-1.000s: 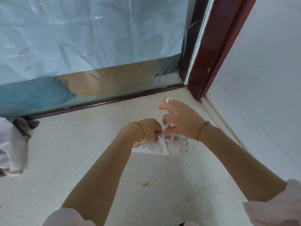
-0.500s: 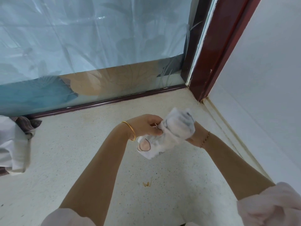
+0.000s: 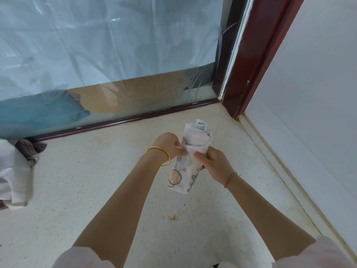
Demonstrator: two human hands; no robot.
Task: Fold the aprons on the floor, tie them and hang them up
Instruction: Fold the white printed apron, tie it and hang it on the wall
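Two hands on one rolled apron [image 3: 188, 157] above floor [image 3: 96, 190], left hand [image 3: 170, 145] pinching at 9 o'clock, right hand [image 3: 213, 164] gripping at 3 o'clock, cloth pile [image 3: 15, 171] well apart at 9 o'clock

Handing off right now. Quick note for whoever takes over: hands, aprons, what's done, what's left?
Left hand: pinches the left edge of the rolled apron.
Right hand: grips its middle; the roll is held upright above the floor.
Done: this apron is folded into a roll. No knot is visible.
Left: check the tie and hang it up, then do the cloth heap at far left.
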